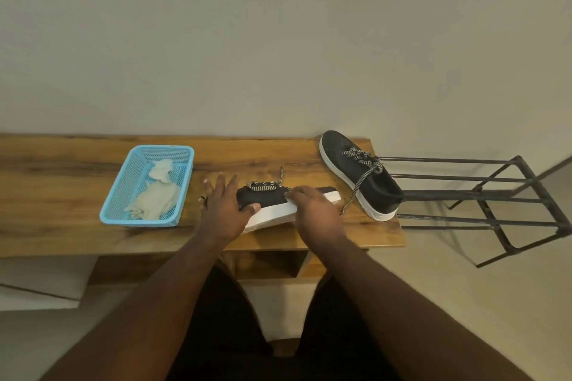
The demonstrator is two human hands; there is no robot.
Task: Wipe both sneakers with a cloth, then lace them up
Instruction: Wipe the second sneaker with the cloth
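On the left of the brown wooden surface [77, 176] sits a light blue plastic basket [122, 195]. Inside it lies a crumpled pale cloth [156, 198].

Just right of the basket is the left hand [224, 210]. Its fingers [220, 184] are straight and spread out, and its thumb presses on the toe end of a black sneaker with a white sole [272, 204]. This shoe is tipped on its side, with the white sole facing the person. Its black and white striped lace [266, 185] lies across the top, and one end sticks up.

The right hand [315, 210] rests over the heel half of the same shoe. Its fingers curl over the top edge and grip it.

Further right, a second black sneaker with a white sole [359, 173] stands flat near the corner of the surface, already laced. Beside it is a dark metal rack [495, 201].

No writing can be read on anything.
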